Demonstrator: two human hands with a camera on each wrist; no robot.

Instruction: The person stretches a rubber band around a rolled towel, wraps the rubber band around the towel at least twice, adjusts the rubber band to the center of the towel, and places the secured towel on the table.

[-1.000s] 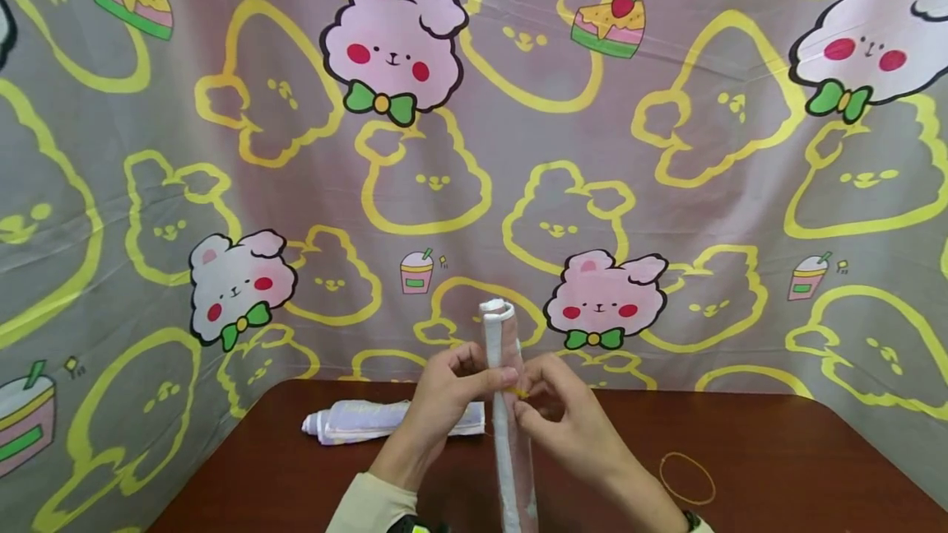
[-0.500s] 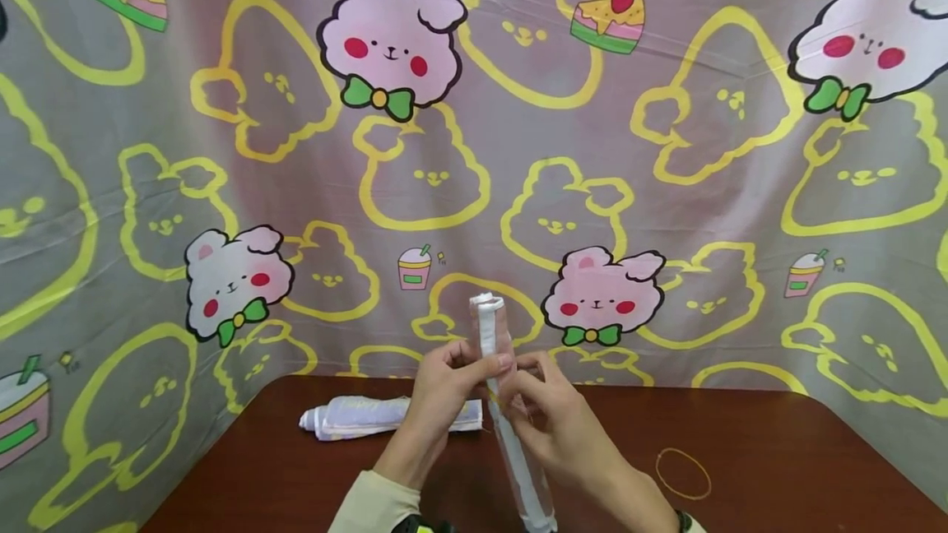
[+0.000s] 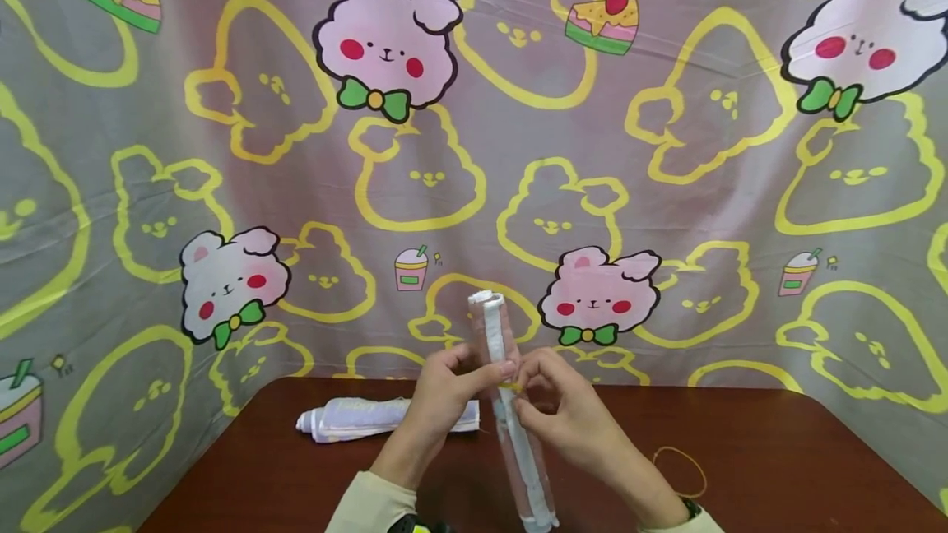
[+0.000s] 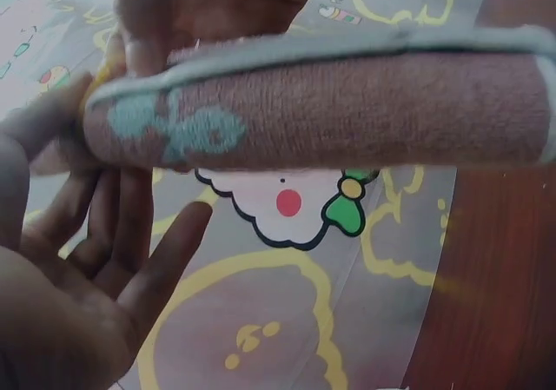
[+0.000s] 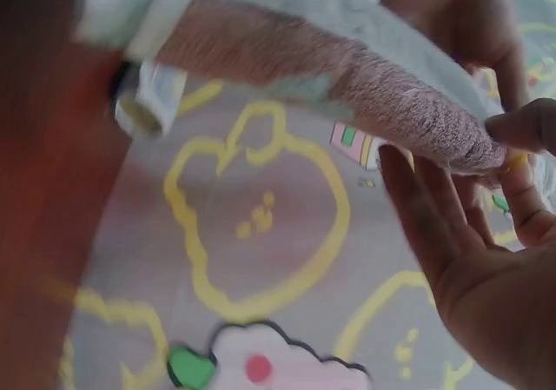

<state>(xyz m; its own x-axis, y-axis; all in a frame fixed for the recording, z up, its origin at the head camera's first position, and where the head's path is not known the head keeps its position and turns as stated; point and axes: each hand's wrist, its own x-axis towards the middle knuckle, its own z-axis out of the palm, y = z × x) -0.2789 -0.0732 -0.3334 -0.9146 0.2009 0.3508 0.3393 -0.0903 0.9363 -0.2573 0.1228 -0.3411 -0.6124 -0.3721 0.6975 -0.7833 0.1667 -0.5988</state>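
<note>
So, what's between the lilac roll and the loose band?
In the head view, the left hand, pink roll and right hand appear between the lilac roll and the loose band.

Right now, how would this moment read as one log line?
left fingers: hold rolled white-edged pink cloth; right fingers: pinch thin yellow band on it; brown table: lavender cloth roll, thin tan loop

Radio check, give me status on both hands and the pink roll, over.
Left hand gripping pink roll, tilted. Right hand pinching yellow band across it. Nothing seems in the way; lavender roll and loose tan ring lie apart.
</note>
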